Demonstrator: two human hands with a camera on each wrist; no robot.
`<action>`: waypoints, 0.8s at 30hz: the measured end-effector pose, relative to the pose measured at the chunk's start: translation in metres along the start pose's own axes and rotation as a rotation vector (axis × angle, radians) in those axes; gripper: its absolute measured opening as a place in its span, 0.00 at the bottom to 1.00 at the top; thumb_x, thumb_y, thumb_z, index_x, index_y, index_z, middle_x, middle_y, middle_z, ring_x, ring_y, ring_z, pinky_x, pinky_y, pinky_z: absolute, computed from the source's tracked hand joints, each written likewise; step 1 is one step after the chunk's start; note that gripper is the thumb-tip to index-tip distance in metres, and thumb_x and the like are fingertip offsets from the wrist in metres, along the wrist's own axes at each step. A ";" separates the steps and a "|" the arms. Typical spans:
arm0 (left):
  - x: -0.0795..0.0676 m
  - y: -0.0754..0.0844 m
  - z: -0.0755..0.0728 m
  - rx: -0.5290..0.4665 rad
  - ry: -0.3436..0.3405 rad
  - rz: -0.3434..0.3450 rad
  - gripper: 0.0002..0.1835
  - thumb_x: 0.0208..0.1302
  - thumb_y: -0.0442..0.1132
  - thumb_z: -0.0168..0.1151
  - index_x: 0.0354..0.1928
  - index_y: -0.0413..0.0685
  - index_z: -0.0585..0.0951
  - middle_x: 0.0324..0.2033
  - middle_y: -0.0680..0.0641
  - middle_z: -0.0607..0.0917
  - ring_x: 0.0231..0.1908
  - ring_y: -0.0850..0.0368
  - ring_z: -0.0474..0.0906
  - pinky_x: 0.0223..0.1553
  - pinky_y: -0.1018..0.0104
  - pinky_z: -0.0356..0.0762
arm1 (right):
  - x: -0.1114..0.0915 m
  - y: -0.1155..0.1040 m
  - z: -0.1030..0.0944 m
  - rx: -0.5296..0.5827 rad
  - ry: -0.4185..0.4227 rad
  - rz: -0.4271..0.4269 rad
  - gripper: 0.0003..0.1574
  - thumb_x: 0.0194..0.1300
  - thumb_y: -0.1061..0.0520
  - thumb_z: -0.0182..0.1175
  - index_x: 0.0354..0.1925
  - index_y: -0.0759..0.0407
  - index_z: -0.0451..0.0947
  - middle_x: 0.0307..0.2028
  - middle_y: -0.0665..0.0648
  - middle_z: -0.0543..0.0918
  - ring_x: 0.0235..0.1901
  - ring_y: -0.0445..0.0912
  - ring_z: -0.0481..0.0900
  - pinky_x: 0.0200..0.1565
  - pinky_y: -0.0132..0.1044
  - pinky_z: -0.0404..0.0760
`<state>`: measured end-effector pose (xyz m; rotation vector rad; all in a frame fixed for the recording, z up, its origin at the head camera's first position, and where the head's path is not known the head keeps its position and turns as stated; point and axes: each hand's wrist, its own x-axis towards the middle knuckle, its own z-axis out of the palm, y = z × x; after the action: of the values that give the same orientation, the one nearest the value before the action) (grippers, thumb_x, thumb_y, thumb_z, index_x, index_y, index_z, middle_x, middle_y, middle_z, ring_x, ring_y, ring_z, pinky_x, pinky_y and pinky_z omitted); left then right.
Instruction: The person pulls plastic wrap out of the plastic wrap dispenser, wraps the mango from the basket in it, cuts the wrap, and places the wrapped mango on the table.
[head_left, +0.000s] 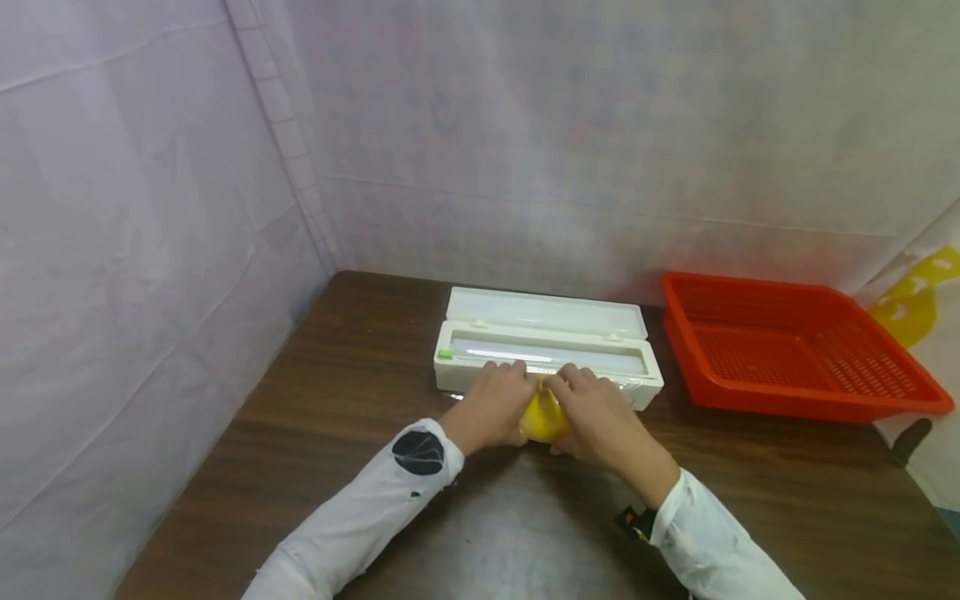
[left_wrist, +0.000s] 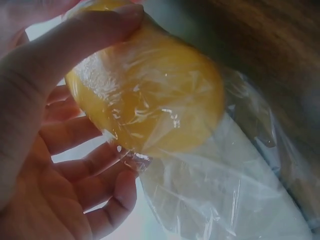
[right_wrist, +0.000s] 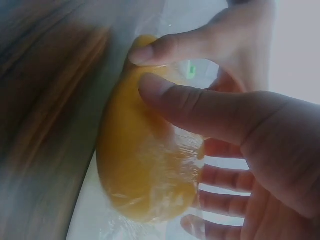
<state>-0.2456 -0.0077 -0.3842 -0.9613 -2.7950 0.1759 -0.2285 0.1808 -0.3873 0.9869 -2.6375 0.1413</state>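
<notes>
Between my two hands is a smooth, rounded yellow fruit (head_left: 545, 417), longer than it is wide, with clear cling film (left_wrist: 220, 185) over it. My left hand (head_left: 495, 404) holds one side, its thumb (left_wrist: 85, 35) lying across the film and its fingers curved behind. On the other side my right hand (head_left: 600, 417) grips the fruit, with its thumb (right_wrist: 190, 107) pressed near the narrower end, close to the left thumb. Loose film trails from the fruit toward the white cling film dispenser (head_left: 472, 379) just behind the hands. Its lid (head_left: 547, 310) stands raised, showing the roll inside.
An orange-red plastic basket (head_left: 795, 400) with a perforated bottom stands at the right of the brown wooden table (head_left: 300, 400). A small green slider (head_left: 446, 354) sits at the dispenser's left end. Pale sheeting (head_left: 525, 150) hangs behind and to the left.
</notes>
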 end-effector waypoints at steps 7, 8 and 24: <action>0.000 -0.004 -0.001 -0.076 -0.027 -0.005 0.37 0.42 0.58 0.80 0.55 0.48 0.83 0.39 0.48 0.83 0.36 0.55 0.78 0.44 0.59 0.81 | 0.000 -0.001 0.002 -0.039 0.005 -0.013 0.53 0.27 0.45 0.88 0.52 0.53 0.73 0.43 0.52 0.77 0.42 0.52 0.78 0.37 0.46 0.79; 0.000 -0.004 -0.001 -0.081 -0.026 -0.005 0.37 0.42 0.58 0.80 0.54 0.48 0.83 0.39 0.48 0.83 0.36 0.55 0.78 0.44 0.59 0.81 | 0.000 -0.001 0.003 -0.043 0.007 -0.013 0.53 0.27 0.45 0.88 0.52 0.52 0.73 0.43 0.52 0.77 0.42 0.52 0.78 0.39 0.47 0.79; 0.000 -0.011 0.001 -0.208 -0.020 0.034 0.41 0.41 0.58 0.82 0.57 0.50 0.76 0.39 0.50 0.83 0.36 0.56 0.78 0.43 0.62 0.82 | 0.001 -0.001 0.005 -0.097 0.009 -0.029 0.50 0.24 0.42 0.88 0.46 0.53 0.74 0.41 0.55 0.79 0.42 0.55 0.81 0.51 0.53 0.76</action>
<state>-0.2518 -0.0164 -0.3834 -1.0576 -2.8596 -0.1042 -0.2300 0.1786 -0.3917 0.9896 -2.5938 0.0114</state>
